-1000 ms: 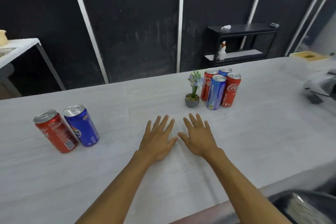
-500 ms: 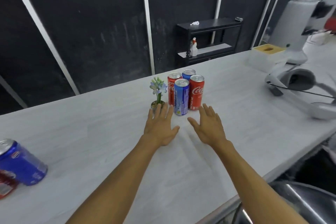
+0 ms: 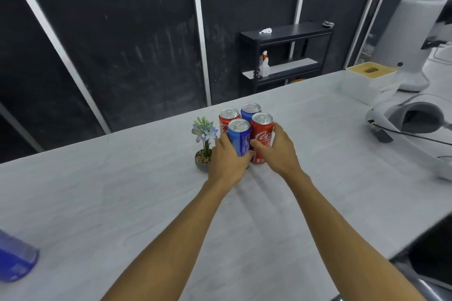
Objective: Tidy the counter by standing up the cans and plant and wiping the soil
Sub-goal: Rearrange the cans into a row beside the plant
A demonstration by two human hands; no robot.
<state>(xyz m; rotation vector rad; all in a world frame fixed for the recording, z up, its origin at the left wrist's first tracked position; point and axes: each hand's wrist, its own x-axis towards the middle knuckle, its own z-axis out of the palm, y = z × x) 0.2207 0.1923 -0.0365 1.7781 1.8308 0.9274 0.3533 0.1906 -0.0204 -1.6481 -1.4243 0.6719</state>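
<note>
Gripping front blue can point(image 3: 241, 140) with left hand point(image 3: 228, 156), front red can point(image 3: 262, 134) with right hand point(image 3: 277, 151); partly hiding plant pot point(image 3: 201, 159). Blurred can point(image 3: 14, 260) cut off at desk's point(image 3: 97, 203) left edge.

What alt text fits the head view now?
The left-hand grip holds the front blue can, right-hand grip the front red can; a rear red can and rear blue can stand behind, all upright on a pale counter. A potted plant stands upright just left.
</note>
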